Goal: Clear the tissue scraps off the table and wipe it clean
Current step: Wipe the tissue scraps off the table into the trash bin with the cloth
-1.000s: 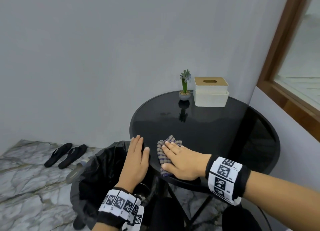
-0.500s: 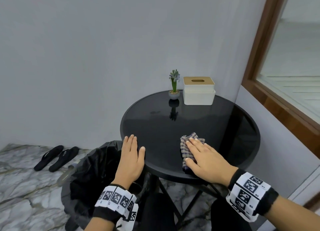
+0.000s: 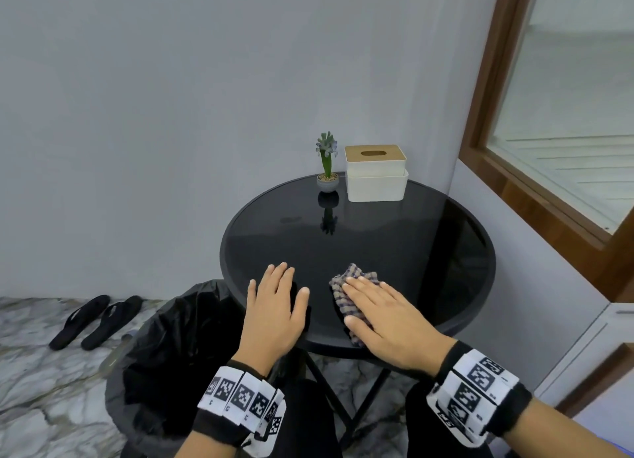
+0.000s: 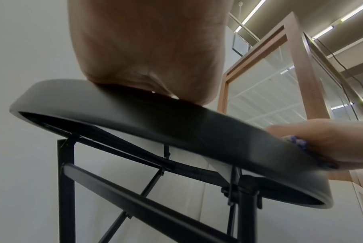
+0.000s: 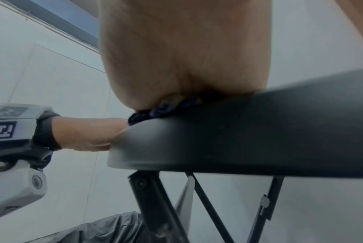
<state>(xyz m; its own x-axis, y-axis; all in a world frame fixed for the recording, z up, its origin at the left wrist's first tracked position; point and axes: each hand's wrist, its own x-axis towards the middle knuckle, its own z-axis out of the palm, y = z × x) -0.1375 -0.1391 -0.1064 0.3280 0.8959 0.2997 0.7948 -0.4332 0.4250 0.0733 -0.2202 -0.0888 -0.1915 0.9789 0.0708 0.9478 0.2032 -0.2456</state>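
A round black glass table (image 3: 394, 238) stands in the corner. My right hand (image 3: 380, 310) lies flat with straight fingers on a checked cloth (image 3: 343, 286) near the table's front edge, pressing it to the glass. My left hand (image 3: 278, 303) rests flat on the table's front left edge, fingers straight, holding nothing. In the left wrist view the left palm (image 4: 147, 49) sits on the table rim (image 4: 176, 125), and the cloth (image 4: 297, 143) shows under the right hand. In the right wrist view the cloth (image 5: 162, 110) peeks out under the right palm. No tissue scraps show on the table.
A small potted plant (image 3: 327, 169) and a white tissue box with a wooden lid (image 3: 375, 172) stand at the table's back edge. A bin lined with a black bag (image 3: 171, 347) stands under the table's left front. Black slippers (image 3: 92, 320) lie on the marble floor. A wood-framed window (image 3: 549, 148) is at right.
My right hand slid the cloth to the right across the front of the table, then back a little toward the left hand. The left hand stayed on the table's edge.
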